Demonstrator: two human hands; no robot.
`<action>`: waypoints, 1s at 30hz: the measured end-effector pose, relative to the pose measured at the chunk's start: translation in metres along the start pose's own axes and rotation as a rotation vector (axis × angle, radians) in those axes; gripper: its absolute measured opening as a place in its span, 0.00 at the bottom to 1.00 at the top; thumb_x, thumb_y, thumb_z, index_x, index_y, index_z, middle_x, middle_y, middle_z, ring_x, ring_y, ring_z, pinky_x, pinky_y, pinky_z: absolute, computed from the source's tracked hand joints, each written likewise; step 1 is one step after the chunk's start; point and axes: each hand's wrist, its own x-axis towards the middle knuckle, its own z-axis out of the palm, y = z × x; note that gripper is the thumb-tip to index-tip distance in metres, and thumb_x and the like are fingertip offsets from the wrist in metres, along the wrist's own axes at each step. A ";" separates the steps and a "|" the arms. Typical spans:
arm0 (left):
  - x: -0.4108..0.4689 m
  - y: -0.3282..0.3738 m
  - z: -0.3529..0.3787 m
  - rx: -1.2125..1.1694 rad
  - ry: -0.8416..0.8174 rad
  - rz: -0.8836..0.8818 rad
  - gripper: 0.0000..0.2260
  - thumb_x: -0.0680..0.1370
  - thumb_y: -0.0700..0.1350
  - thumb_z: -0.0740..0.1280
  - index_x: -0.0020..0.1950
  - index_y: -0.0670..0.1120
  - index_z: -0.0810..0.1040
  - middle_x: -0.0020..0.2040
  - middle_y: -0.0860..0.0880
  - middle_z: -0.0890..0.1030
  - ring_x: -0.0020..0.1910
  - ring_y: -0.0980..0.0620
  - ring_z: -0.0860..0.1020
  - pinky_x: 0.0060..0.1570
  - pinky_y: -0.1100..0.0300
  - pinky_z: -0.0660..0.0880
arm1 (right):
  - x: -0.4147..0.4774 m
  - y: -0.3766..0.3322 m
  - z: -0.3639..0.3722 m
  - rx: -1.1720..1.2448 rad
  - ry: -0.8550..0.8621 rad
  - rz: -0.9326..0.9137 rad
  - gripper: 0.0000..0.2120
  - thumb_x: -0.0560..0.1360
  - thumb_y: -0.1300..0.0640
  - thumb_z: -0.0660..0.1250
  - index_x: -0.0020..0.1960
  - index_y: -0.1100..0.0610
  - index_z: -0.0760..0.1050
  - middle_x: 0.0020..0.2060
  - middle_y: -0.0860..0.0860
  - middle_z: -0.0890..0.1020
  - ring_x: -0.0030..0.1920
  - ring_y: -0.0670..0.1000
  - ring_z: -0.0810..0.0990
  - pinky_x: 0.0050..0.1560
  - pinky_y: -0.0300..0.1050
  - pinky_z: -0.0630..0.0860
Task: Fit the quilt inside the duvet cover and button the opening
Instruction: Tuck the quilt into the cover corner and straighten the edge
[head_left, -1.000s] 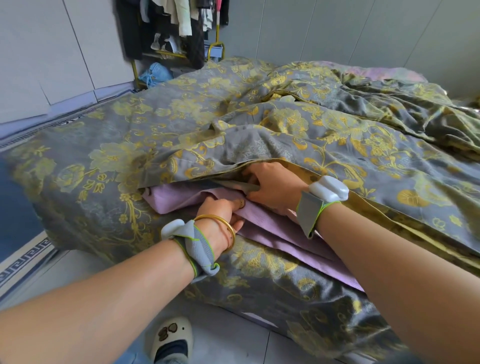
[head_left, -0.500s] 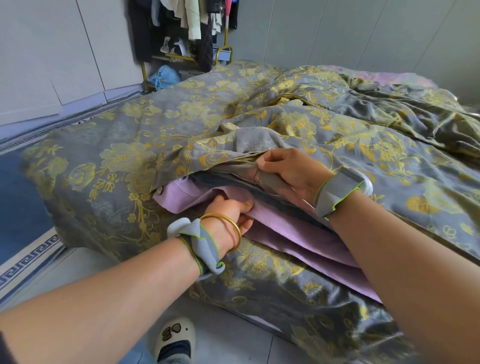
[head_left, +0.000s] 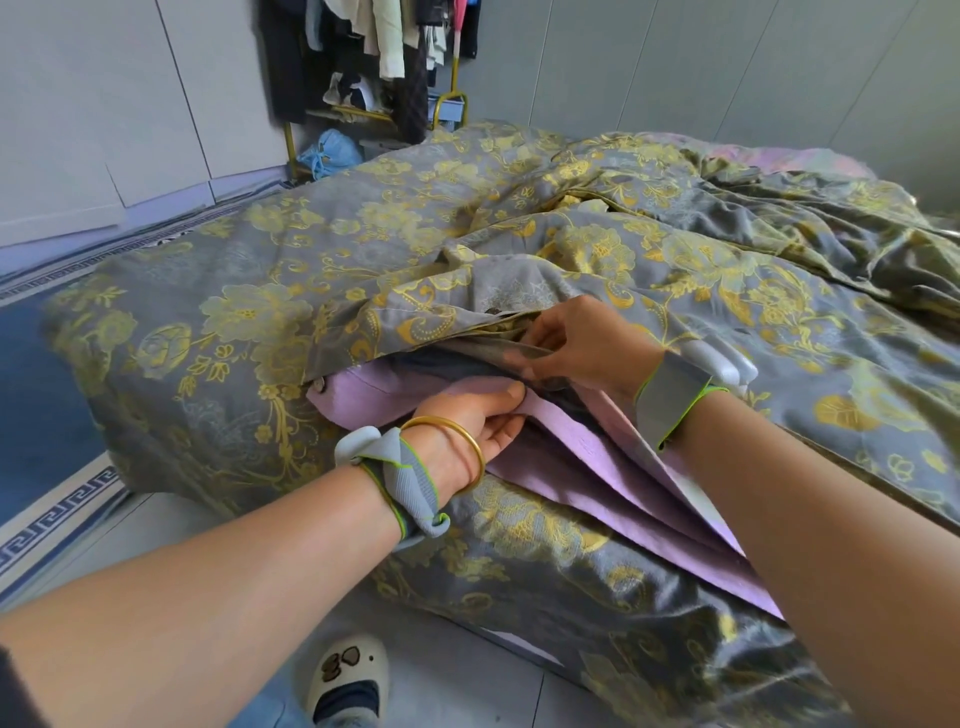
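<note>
As it lies spread and rumpled from near edge to far wall, duvet cover (head_left: 363, 249): grey with gold flowers, its opening gaping at the near side.
Lilac layer (head_left: 587, 467): shows in the opening, running from centre to near right.
Quilt: not surely told apart; a dark fold lies inside the opening, just above the lilac.
Right hand (head_left: 582, 343): fingers curled, pinching the cover's upper edge.
Left hand (head_left: 467, 421): thumb on top, pinching the lilac edge.
Button (head_left: 318, 385): at the opening's left end.
</note>
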 end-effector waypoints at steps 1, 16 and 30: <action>-0.001 0.000 0.000 0.019 0.009 -0.006 0.08 0.76 0.31 0.65 0.39 0.40 0.74 0.27 0.47 0.79 0.38 0.52 0.75 0.37 0.61 0.76 | -0.001 -0.001 -0.001 -0.092 0.028 -0.006 0.05 0.68 0.53 0.76 0.42 0.52 0.82 0.37 0.50 0.82 0.40 0.50 0.79 0.38 0.42 0.74; 0.000 0.004 0.003 0.077 -0.016 -0.021 0.07 0.77 0.34 0.65 0.40 0.42 0.76 0.24 0.50 0.79 0.36 0.54 0.75 0.28 0.66 0.77 | -0.004 0.020 0.000 0.525 -0.063 0.171 0.21 0.60 0.39 0.76 0.43 0.54 0.84 0.42 0.60 0.84 0.42 0.52 0.78 0.48 0.51 0.75; 0.000 0.014 0.008 0.178 -0.048 0.094 0.03 0.75 0.39 0.70 0.42 0.45 0.80 0.28 0.53 0.82 0.27 0.60 0.81 0.28 0.70 0.74 | -0.013 0.001 -0.014 0.617 -0.043 0.199 0.08 0.69 0.55 0.76 0.43 0.59 0.83 0.36 0.53 0.82 0.36 0.48 0.77 0.38 0.36 0.75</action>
